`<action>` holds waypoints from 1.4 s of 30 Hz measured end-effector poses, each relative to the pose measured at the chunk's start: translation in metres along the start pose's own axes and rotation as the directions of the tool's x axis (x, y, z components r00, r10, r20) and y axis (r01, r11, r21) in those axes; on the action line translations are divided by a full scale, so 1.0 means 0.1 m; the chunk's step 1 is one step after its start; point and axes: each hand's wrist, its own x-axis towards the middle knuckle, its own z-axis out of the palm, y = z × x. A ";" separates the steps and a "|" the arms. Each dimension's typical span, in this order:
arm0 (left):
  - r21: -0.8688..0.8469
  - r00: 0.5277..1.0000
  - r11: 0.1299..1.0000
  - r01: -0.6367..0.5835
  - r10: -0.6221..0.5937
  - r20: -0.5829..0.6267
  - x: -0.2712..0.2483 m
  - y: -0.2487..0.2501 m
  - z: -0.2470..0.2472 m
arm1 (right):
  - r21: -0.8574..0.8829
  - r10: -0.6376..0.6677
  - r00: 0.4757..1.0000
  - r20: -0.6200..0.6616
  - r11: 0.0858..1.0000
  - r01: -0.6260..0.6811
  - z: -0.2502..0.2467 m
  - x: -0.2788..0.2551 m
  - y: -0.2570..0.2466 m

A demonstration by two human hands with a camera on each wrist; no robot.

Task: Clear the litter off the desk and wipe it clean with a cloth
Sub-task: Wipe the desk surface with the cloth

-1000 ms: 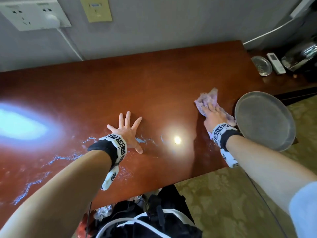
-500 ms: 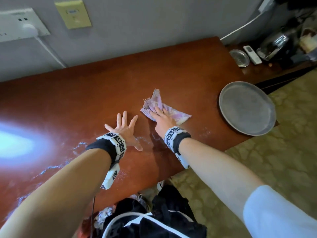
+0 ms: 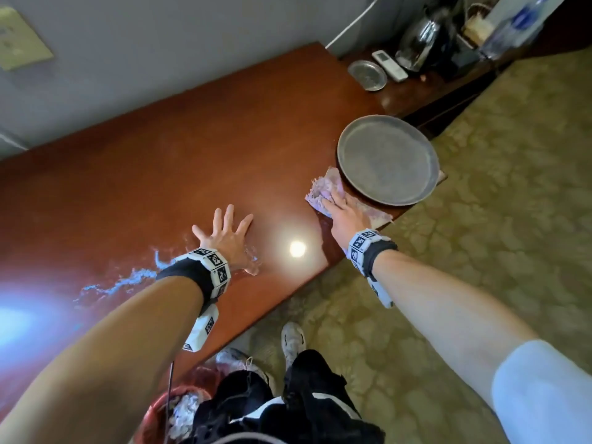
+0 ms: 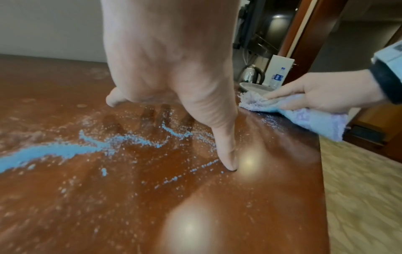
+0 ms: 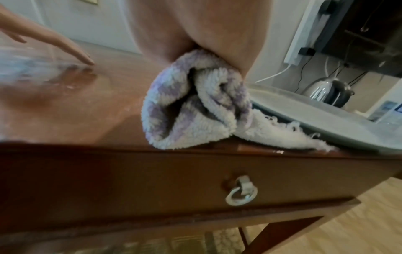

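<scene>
Back toward the tray the right hand (image 3: 344, 216) has swept since half a second ago, fingers laid on top and thumb tucked under the cloth (image 3: 323, 190) — a nubby white-and-lilac terry rag, bunched, lying along the front edge of the desk (image 3: 192, 149), one frayed end against the round grey metal tray (image 3: 387, 160). Left hand (image 3: 226, 235) lies flat, fingers spread, on glossy red-brown wood beside a trail of blue powder (image 4: 54, 151) — grainy, scattered.
</scene>
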 end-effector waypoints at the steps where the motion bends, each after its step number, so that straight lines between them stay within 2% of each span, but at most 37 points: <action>1: -0.012 1.000 1.000 0.023 -0.023 -0.003 -0.01 0.01 0.01 | 0.014 0.004 1.000 0.013 1.000 -0.004 0.05 -0.01 -0.01; 7: -0.151 0.985 0.978 0.146 -0.158 -0.067 -0.12 -0.14 0.15 | 0.042 0.079 0.996 -0.035 0.996 -0.078 0.20 -0.02 -0.22; 11: -0.219 0.978 0.957 0.188 -0.204 -0.050 -0.25 -0.31 0.29 | 0.032 0.118 0.991 -0.066 0.993 -0.116 0.30 -0.02 -0.48; 13: -0.242 0.974 0.947 0.210 -0.225 -0.037 -0.34 -0.47 0.37 | 0.039 0.075 0.996 -0.052 0.997 -0.073 0.40 -0.03 -0.82; 17: -0.261 0.964 0.931 0.257 -0.264 0.006 -0.54 -0.82 0.52 | 0.117 -0.162 0.987 -0.015 0.980 0.162 0.61 -0.23 -1.78; 20: -0.224 0.952 0.926 0.304 -0.303 0.038 -0.71 -1.06 0.63 | 0.161 -0.224 0.974 0.034 0.963 0.216 0.61 -0.28 -2.19; 24: -0.256 0.940 0.904 0.342 -0.332 0.084 -0.78 -1.21 0.71 | 0.247 -0.157 0.987 0.038 0.958 0.143 0.34 -0.15 -1.98; 28: -0.273 0.945 0.905 0.327 -0.314 0.092 -0.74 -1.19 0.68 | 0.092 -0.016 1.000 0.000 0.996 0.016 0.18 0.12 -1.44; 31: -0.289 0.942 0.897 0.334 -0.324 0.084 -0.74 -1.19 0.71 | 0.003 0.038 0.999 0.017 0.999 -0.038 0.27 0.17 -1.36; 34: -0.314 0.940 0.886 0.341 -0.332 0.084 -0.75 -1.23 0.76 | -0.027 -0.086 0.996 0.005 0.996 0.086 0.44 -0.01 -1.70; 37: -0.314 0.945 0.893 0.324 -0.318 0.071 -0.74 -1.24 0.77 | -0.007 -0.247 0.969 0.010 0.969 0.247 0.62 -0.26 -2.14; 42: -0.291 0.963 0.919 0.266 -0.268 0.036 -0.77 -1.21 0.73 | 0.029 -0.319 0.944 0.083 0.948 0.318 0.56 -0.26 -2.20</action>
